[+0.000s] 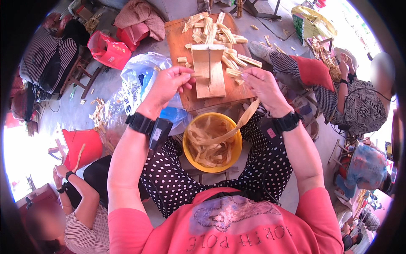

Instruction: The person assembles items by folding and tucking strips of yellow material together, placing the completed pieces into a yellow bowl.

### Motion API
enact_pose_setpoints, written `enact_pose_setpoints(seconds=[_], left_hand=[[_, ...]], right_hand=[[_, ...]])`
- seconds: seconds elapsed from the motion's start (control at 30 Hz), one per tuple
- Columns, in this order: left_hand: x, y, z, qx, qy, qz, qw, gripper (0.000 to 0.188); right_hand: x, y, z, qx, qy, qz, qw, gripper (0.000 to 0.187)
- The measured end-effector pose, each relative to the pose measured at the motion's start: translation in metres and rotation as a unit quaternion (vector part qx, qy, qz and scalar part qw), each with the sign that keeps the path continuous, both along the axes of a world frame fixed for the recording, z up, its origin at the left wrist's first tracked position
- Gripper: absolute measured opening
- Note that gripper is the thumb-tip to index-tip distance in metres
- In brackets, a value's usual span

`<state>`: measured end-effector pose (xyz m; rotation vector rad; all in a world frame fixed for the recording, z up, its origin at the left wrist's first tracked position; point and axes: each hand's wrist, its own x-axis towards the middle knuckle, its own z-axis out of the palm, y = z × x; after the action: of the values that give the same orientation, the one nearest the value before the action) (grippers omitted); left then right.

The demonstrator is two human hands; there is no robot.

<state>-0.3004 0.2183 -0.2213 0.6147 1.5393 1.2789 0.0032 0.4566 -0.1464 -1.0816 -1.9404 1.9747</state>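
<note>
My right hand (pixel 265 89) is closed on a small folded bundle of pale yellow strips (pixel 234 73), held over the board's right side. From beneath that hand a long, flat, tan strip (pixel 248 114) runs down into a yellow bowl (pixel 190 157) between my knees. Loose, soft-looking strips (pixel 211 142) fill the bowl. My left hand (pixel 172 84) has its thumb and fingers pinched together beside a wooden block with a slot and a raised end (pixel 217 80); whatever lies in the pinch is too small to make out.
A wooden board (pixel 179 40) carries the block and a heap of finished-looking pale bundles (pixel 211 31). Plastic bags (pixel 141 80) lie to the left, near a red bag (pixel 108 50). Other people sit close on both sides, one with a red cushion (pixel 314 73).
</note>
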Motion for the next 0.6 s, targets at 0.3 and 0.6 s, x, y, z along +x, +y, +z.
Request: enact_pose_setpoints(seconds=[0.3, 0.6], left_hand=[[0.164, -0.129, 0.096, 0.064, -0.213, -0.037, 0.974, 0.054], [0.24, -0.222, 0.133, 0.018, -0.034, -0.021, 0.999, 0.028]], right_hand=[[0.065, -0.152, 0.075, -0.059, -0.03, 0.094, 0.993, 0.043], [0.132, -0.229, 0.1, -0.116, -0.011, 0.082, 0.99, 0.034]])
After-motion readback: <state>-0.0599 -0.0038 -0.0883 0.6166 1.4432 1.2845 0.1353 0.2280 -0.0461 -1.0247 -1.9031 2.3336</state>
